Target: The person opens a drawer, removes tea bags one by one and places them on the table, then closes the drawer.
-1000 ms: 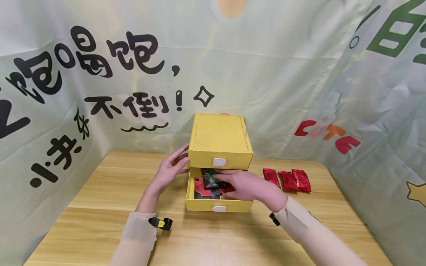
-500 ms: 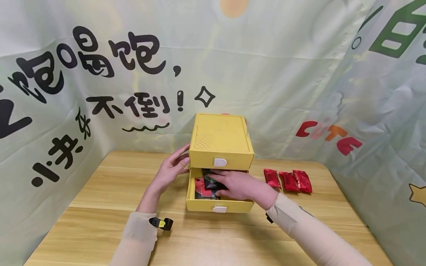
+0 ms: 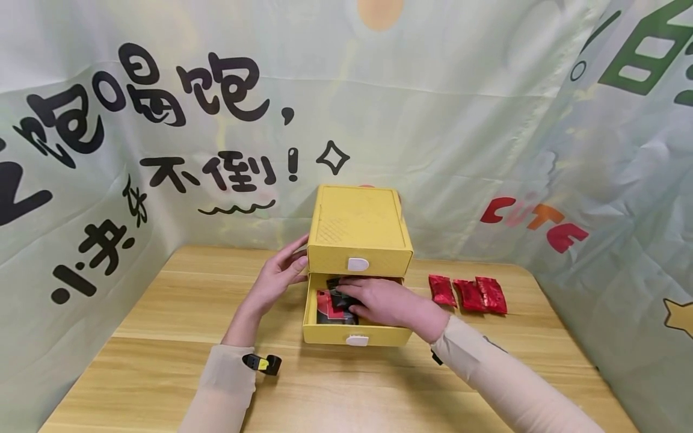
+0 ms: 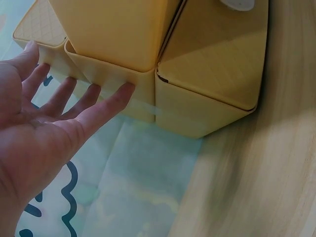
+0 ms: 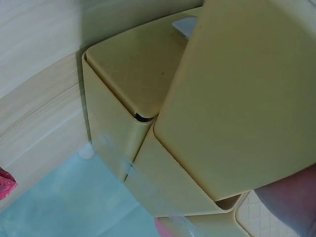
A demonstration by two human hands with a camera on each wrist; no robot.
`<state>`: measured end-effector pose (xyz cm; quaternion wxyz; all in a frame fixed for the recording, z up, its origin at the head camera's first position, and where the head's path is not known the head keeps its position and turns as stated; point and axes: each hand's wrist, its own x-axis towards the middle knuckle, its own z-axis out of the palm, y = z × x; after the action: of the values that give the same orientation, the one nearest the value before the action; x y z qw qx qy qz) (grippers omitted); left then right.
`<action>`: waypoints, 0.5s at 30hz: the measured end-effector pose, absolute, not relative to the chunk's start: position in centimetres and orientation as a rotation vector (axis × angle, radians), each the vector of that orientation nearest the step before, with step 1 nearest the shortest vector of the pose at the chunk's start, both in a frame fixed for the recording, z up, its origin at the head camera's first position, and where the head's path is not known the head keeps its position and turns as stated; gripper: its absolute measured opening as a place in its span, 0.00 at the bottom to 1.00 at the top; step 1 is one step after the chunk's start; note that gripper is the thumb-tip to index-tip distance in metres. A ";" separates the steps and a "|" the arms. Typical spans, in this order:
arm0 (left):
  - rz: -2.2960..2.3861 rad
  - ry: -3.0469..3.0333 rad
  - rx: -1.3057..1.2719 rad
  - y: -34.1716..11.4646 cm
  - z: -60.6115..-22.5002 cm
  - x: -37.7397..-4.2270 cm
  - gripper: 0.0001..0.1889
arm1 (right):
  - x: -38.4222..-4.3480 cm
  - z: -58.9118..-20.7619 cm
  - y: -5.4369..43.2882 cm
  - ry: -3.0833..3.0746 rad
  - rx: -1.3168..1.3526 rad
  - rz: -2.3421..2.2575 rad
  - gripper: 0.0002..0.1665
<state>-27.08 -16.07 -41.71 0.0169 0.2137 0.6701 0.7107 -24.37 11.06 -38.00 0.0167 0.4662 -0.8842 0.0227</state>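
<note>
Steadying the yellow drawer unit [image 3: 361, 219], it seems, the left hand [image 3: 274, 279] rests its spread fingers against the side, holding nothing. The middle drawer [image 3: 327, 335] stands pulled out, presumably to give the right hand [image 3: 392, 302] room to reach in; that hand lies over a black packet [image 3: 340, 300] inside, though whether it pinches or only presses cannot be told. Partly beneath lies a red-and-black packet [image 3: 326, 311], while three red packets [image 3: 470, 296] sit on the table [image 3: 178, 355], right of the unit
</note>
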 end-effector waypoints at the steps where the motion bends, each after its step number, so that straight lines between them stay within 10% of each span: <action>1: 2.209 2.084 0.664 -16.1 -41.7 -27.1 0.30 | -24.3 -38.0 11.1 -2.739 1.450 0.076 0.27; 15: 2.211 2.078 0.675 -16.1 -41.7 -27.1 0.29 | -23.7 -37.8 11.3 -2.622 1.383 0.166 0.20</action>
<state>-27.07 -16.08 -41.72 0.0169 0.2172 0.6684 0.7112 -23.66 11.34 -37.78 0.0860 0.4641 -0.8798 0.0558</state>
